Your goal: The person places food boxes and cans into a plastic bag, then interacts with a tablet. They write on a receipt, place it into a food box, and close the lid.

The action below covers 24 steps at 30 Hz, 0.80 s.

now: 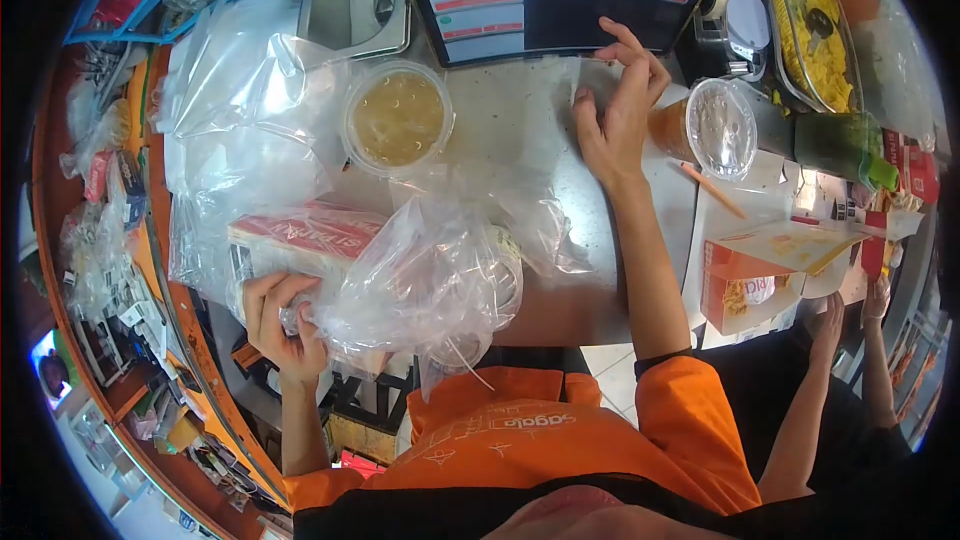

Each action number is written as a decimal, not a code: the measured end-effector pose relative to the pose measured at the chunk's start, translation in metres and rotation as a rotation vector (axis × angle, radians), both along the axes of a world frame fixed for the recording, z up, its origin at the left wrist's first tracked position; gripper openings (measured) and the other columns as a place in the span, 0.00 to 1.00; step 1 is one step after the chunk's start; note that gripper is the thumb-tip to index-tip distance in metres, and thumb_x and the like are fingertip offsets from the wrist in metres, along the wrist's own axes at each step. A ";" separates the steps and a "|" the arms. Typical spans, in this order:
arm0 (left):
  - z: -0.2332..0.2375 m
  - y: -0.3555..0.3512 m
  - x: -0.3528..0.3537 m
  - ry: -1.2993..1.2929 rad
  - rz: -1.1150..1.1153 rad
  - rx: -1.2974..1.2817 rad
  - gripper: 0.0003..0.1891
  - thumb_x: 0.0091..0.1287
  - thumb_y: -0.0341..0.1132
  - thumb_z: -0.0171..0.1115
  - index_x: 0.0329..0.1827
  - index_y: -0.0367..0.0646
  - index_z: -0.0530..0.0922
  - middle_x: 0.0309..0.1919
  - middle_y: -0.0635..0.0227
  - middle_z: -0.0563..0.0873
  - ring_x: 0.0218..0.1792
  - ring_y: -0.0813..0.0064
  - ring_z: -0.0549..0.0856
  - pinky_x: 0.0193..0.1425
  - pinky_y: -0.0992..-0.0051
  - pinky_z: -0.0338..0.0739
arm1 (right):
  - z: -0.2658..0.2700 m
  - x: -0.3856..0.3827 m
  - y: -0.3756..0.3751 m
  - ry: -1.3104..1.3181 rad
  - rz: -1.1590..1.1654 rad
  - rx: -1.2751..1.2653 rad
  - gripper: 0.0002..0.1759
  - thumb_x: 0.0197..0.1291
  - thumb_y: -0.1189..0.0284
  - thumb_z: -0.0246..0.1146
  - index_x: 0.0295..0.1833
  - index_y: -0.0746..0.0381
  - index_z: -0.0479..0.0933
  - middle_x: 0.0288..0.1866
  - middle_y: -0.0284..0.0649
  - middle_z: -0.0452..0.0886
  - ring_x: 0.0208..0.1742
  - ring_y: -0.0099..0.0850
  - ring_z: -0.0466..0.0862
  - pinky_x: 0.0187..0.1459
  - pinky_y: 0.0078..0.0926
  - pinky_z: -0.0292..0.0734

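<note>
Shirt: orange, nearest the camera, below the bench.
Left grip: closed around the gathered end of the bag.
Bag: clear, just right of the left grip and well below the right one, at the bench's near edge (cups seem to be inside, though crumpled plastic blurs them).
Box: red-topped, just beyond the left grip.
Right grip: empty, thumb apart, index finger stretched over the tablet; whether it touches, I cannot tell.
Handling: best to pinch the bag's end firmly without tugging, tap with one fingertip, and leave the wrist clear of the drink.
Tub: between bag and tablet.
</note>
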<state>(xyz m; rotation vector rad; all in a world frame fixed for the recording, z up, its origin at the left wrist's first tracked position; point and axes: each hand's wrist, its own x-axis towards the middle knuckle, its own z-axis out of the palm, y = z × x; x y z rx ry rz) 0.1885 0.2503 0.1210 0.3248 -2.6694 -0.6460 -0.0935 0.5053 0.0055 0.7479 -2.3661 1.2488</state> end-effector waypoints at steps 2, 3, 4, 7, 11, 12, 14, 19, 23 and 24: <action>0.000 0.000 0.000 -0.001 -0.004 0.001 0.14 0.63 0.37 0.57 0.40 0.36 0.84 0.39 0.58 0.81 0.40 0.61 0.79 0.46 0.68 0.72 | -0.001 0.000 0.000 -0.010 0.003 -0.001 0.27 0.40 0.78 0.56 0.53 0.64 0.66 0.70 0.44 0.71 0.62 0.45 0.60 0.68 0.46 0.49; -0.001 0.000 0.000 -0.002 -0.002 0.000 0.14 0.63 0.37 0.57 0.40 0.36 0.84 0.39 0.58 0.81 0.40 0.61 0.79 0.45 0.68 0.72 | -0.002 0.000 0.000 -0.006 0.000 -0.005 0.27 0.40 0.78 0.56 0.52 0.64 0.66 0.70 0.45 0.72 0.62 0.45 0.60 0.67 0.46 0.49; -0.001 -0.001 0.000 -0.002 0.000 0.000 0.14 0.63 0.37 0.57 0.40 0.35 0.84 0.39 0.58 0.82 0.40 0.61 0.79 0.45 0.68 0.72 | -0.002 0.000 0.000 -0.001 -0.003 -0.010 0.26 0.41 0.78 0.57 0.52 0.64 0.66 0.70 0.45 0.72 0.62 0.45 0.60 0.67 0.46 0.49; 0.001 0.000 -0.001 0.006 -0.009 -0.014 0.14 0.63 0.37 0.57 0.40 0.35 0.84 0.39 0.58 0.82 0.40 0.61 0.79 0.45 0.68 0.72 | 0.000 0.001 0.003 0.020 0.022 0.009 0.25 0.41 0.77 0.57 0.51 0.64 0.66 0.69 0.45 0.72 0.61 0.46 0.60 0.67 0.46 0.49; 0.000 -0.001 -0.001 0.009 -0.010 -0.005 0.13 0.63 0.36 0.57 0.40 0.36 0.84 0.39 0.58 0.82 0.39 0.61 0.79 0.45 0.68 0.72 | 0.001 0.001 0.000 0.004 0.020 0.073 0.25 0.42 0.76 0.58 0.52 0.63 0.67 0.69 0.44 0.72 0.62 0.46 0.60 0.67 0.46 0.49; 0.000 -0.001 0.000 0.006 -0.006 -0.006 0.13 0.63 0.36 0.57 0.40 0.36 0.84 0.39 0.58 0.82 0.39 0.61 0.79 0.44 0.68 0.72 | 0.003 0.001 -0.002 0.027 -0.001 0.032 0.26 0.43 0.76 0.58 0.53 0.63 0.67 0.69 0.42 0.72 0.63 0.47 0.60 0.68 0.46 0.49; -0.001 -0.001 0.000 0.004 -0.003 -0.007 0.13 0.62 0.36 0.57 0.41 0.36 0.84 0.39 0.58 0.82 0.39 0.61 0.79 0.44 0.68 0.72 | 0.003 0.001 -0.002 0.051 -0.023 -0.010 0.27 0.43 0.75 0.59 0.54 0.63 0.67 0.69 0.41 0.72 0.64 0.47 0.60 0.68 0.47 0.48; -0.001 -0.001 0.000 0.003 -0.013 -0.010 0.13 0.62 0.36 0.57 0.41 0.36 0.84 0.39 0.58 0.82 0.40 0.61 0.79 0.45 0.68 0.72 | -0.003 -0.001 0.000 -0.002 -0.004 0.045 0.31 0.42 0.76 0.59 0.58 0.62 0.66 0.72 0.39 0.69 0.66 0.48 0.59 0.69 0.49 0.47; -0.001 -0.001 0.001 -0.002 -0.012 0.001 0.13 0.63 0.36 0.57 0.41 0.36 0.84 0.40 0.58 0.82 0.40 0.61 0.79 0.46 0.68 0.72 | 0.002 0.001 0.000 -0.007 -0.013 0.061 0.31 0.42 0.77 0.58 0.59 0.62 0.66 0.72 0.39 0.69 0.67 0.48 0.59 0.69 0.48 0.47; -0.001 -0.001 0.001 0.001 -0.011 -0.003 0.13 0.62 0.36 0.57 0.41 0.36 0.84 0.40 0.58 0.82 0.40 0.61 0.79 0.45 0.68 0.72 | 0.003 0.001 0.000 0.013 -0.004 0.051 0.31 0.42 0.77 0.58 0.58 0.63 0.66 0.73 0.39 0.69 0.67 0.48 0.59 0.69 0.47 0.47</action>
